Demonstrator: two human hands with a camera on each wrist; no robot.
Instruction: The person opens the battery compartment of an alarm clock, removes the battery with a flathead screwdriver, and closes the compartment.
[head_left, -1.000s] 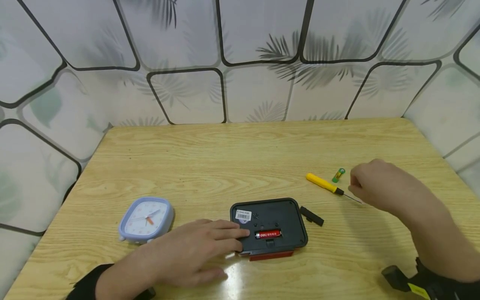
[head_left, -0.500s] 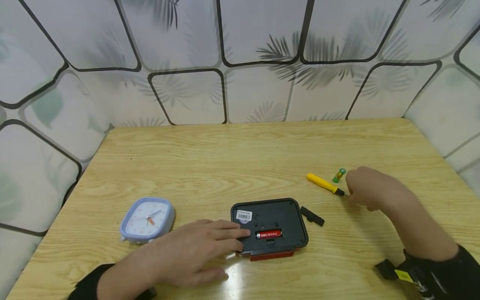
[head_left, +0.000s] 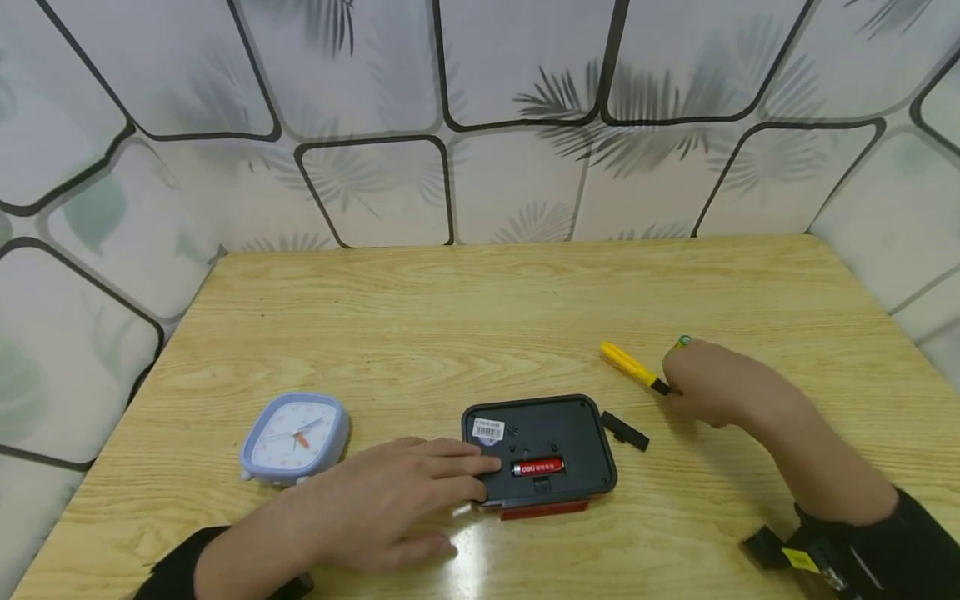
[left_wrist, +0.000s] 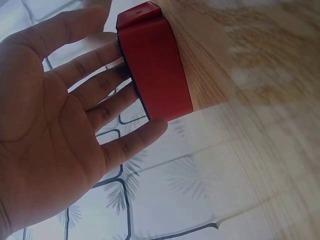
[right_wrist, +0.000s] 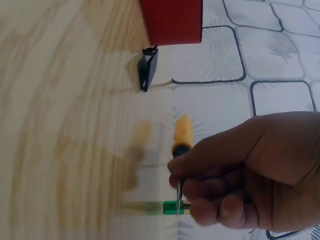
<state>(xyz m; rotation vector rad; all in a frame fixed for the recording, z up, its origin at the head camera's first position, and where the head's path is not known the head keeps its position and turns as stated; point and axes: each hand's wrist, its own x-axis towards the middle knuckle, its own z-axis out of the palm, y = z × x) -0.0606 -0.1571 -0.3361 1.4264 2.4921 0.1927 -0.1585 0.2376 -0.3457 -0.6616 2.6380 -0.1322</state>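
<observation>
A red device with a black back lies back side up, with a red battery in its open compartment. My left hand rests its straight fingers on the near left part of that back. In the left wrist view, the device's red side stands by the fingers. My right hand pinches a yellow-handled screwdriver by its metal shaft, close to the black collar. In the right wrist view, the yellow handle points away from the palm. A green battery lies beside that hand, partly hidden by it.
A light blue alarm clock sits to the left, beyond my left forearm. The small black battery cover lies right of the device. A patterned wall covering rises at the table's back edge.
My right hand has come left and down onto the screwdriver and now pinches its shaft; the screwdriver has shifted slightly left. My left hand and the device have stayed in place.
</observation>
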